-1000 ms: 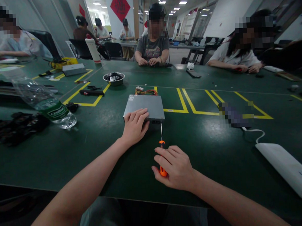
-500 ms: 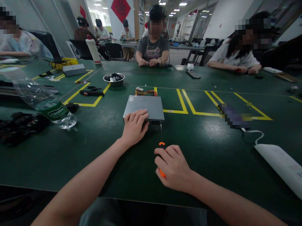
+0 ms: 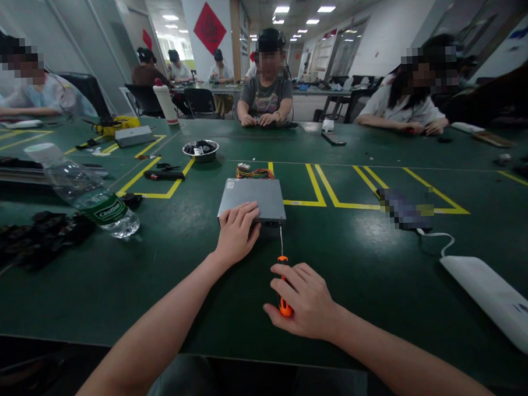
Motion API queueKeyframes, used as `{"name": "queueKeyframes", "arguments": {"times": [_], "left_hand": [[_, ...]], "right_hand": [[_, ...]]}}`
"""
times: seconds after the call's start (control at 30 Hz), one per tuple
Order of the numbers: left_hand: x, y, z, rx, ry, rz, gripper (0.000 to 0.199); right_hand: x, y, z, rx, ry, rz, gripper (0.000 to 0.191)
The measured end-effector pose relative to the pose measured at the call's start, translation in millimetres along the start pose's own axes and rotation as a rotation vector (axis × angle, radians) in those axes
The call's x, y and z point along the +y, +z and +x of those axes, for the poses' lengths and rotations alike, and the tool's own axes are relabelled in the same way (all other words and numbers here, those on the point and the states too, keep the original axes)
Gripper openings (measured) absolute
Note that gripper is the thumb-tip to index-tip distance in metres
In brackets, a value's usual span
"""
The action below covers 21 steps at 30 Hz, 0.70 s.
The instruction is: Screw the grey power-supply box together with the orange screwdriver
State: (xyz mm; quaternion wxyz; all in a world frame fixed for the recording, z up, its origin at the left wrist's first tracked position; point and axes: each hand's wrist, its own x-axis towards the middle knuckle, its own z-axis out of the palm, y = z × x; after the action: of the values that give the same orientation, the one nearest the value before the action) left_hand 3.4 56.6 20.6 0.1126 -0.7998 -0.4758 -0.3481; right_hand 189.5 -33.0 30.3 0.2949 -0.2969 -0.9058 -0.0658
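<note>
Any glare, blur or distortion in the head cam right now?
Head view: ceiling lights washed out to white; glare patch on the green table below the phone, whose screen is pixelated; wide-angle stretch toward the frame edges; below the table edge, deep shadow; screwdriver and metal box readable, distant background softer.

Only one text legible to me: on the plastic bottle (image 3: 77,180) at my left, I read "C'estbon" in white letters on the green label (image 3: 108,211). The white sticker (image 3: 231,184) at a far corner of the gray metal box (image 3: 264,193) before me is too small to read. Marking on the white device (image 3: 482,293) at my right: blurred. Print on the gray T-shirt (image 3: 266,97) opposite me: unreadable. Red diamond sign (image 3: 210,29) on the pillar (image 3: 194,5): dark characters, which I cannot make out.
</note>
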Motion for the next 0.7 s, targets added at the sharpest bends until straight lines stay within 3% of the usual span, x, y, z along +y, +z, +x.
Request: {"name": "queueKeyframes", "arguments": {"times": [0.4,0.6,0.7], "left_hand": [[-0.2,-0.9,0.4,-0.005,0.003,0.003,0.028],[0.1,-0.2,0.4,0.0,-0.007,-0.007,0.029],[0.2,-0.1,0.1,0.002,-0.008,-0.008,0.028]], "right_hand": [[-4.4,6.8,1.5,-0.051,0.048,-0.007,0.011],[-2.5,5.5,3.9,-0.032,0.074,0.074,0.03],[-0.4,6.5,3.5,0.019,0.12,0.088,0.017]]}}
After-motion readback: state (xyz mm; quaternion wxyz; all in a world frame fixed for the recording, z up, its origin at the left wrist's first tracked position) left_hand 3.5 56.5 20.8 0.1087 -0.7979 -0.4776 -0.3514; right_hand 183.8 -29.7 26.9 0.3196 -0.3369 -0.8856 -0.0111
